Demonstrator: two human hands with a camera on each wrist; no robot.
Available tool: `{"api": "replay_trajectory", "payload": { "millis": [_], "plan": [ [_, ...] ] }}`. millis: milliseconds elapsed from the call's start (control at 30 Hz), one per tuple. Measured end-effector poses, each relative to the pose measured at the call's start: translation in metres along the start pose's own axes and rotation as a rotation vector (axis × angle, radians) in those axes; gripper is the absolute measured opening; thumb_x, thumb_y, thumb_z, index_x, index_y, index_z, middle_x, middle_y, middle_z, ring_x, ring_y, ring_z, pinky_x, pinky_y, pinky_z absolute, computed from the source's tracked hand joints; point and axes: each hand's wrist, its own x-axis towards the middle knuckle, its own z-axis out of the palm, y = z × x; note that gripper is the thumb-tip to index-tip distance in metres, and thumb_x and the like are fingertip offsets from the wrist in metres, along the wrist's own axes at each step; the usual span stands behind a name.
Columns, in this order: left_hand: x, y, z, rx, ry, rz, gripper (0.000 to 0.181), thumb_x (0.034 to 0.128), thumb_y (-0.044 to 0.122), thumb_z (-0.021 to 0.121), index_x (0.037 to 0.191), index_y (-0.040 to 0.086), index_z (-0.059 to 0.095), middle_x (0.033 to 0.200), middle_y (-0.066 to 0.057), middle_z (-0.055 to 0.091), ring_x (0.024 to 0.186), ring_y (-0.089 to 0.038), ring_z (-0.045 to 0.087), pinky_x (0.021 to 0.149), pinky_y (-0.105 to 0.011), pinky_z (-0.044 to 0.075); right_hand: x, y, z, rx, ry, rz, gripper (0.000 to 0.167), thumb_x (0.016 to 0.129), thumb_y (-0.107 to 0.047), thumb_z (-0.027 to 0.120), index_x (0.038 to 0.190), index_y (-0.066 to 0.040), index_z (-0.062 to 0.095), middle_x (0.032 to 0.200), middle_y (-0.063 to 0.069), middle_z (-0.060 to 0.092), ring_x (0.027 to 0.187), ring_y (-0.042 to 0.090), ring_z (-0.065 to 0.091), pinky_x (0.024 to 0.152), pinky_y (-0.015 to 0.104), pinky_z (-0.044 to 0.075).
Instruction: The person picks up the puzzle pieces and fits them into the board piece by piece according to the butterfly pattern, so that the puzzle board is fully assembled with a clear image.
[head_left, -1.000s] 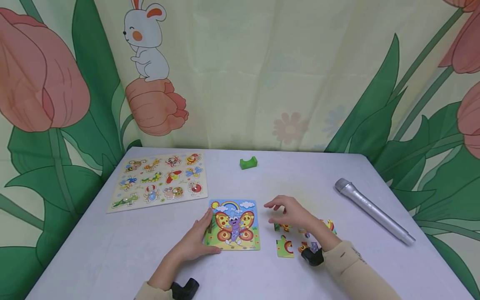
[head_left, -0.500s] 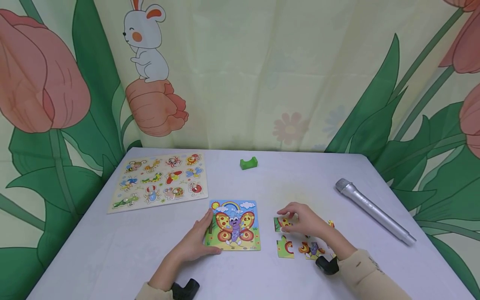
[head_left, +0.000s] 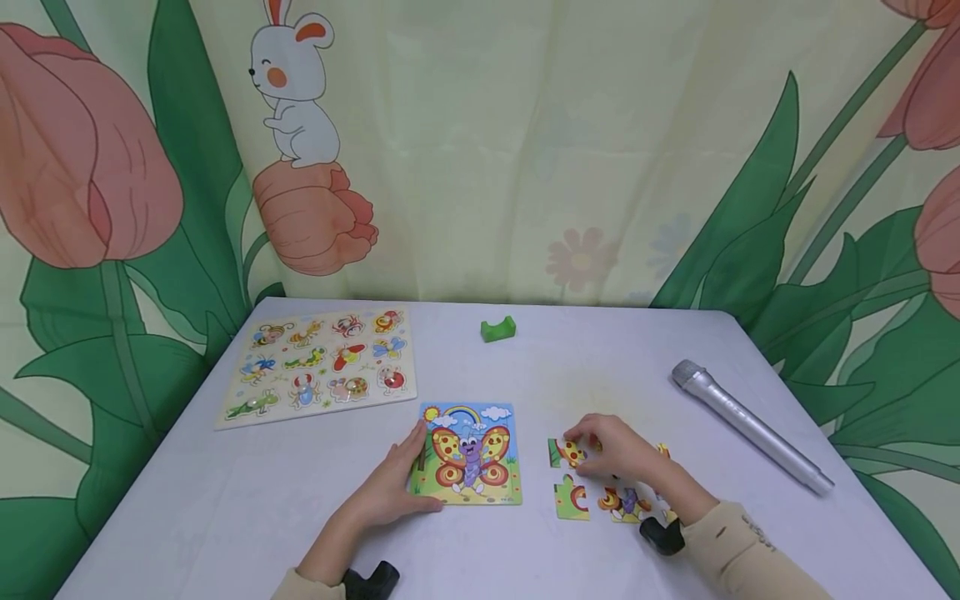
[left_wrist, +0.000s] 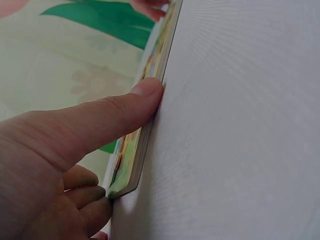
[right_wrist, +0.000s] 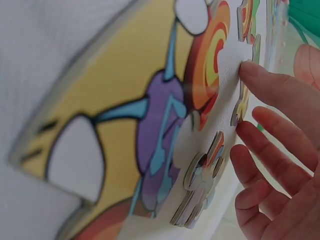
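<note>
A square butterfly picture board [head_left: 468, 492] lies flat on the white table. My left hand [head_left: 386, 487] grips its near left corner, fingers along the left side and thumb against the near edge, as the left wrist view confirms. To the right are several loose jigsaw pieces. My right hand [head_left: 618, 450] has thumb and fingertips on opposite edges of a jigsaw piece [head_left: 567, 452] with green and a spotted wing; the hand hides part of it. Below it lies a green piece [head_left: 570, 500] with a red curl. A purple-bodied piece [right_wrist: 160, 125] looms large in the right wrist view.
An insect puzzle board [head_left: 318, 367] lies at the back left. A small green block [head_left: 498, 329] sits near the table's far edge. On the right is a silver microphone [head_left: 750, 425]. Behind the table hangs a printed curtain [head_left: 480, 150].
My right hand has moved right and down from beside the butterfly board to the loose pieces, and its fingers have closed on one. The left hand has stayed at the board.
</note>
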Motion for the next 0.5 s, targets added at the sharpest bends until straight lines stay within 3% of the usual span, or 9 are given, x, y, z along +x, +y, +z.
{"api": "replay_trajectory", "payload": {
  "millis": [333, 500],
  "plan": [
    [0.001, -0.001, 0.001, -0.005, -0.004, -0.007, 0.109, 0.0649, 0.034, 0.082, 0.145, 0.001, 0.015, 0.151, -0.015, 0.012, 0.136, -0.034, 0.014, 0.110, -0.050, 0.009, 0.001, -0.004, -0.002, -0.032, -0.003, -0.013, 0.041, 0.069, -0.014, 0.080, 0.107, -0.006, 0.067, 0.090, -0.006, 0.058, 0.078, 0.013, 0.047, 0.064, 0.023, 0.045],
    [-0.001, 0.000, 0.000, -0.019, 0.004, -0.023, 0.110, 0.0636, 0.032, 0.083, 0.145, 0.002, 0.016, 0.151, -0.015, 0.013, 0.135, -0.038, 0.014, 0.108, -0.052, 0.012, 0.006, -0.012, -0.002, -0.029, 0.014, -0.070, 0.039, 0.070, -0.013, 0.078, 0.106, -0.007, 0.067, 0.093, -0.005, 0.059, 0.081, 0.014, 0.050, 0.066, 0.025, 0.047]
  ]
}}
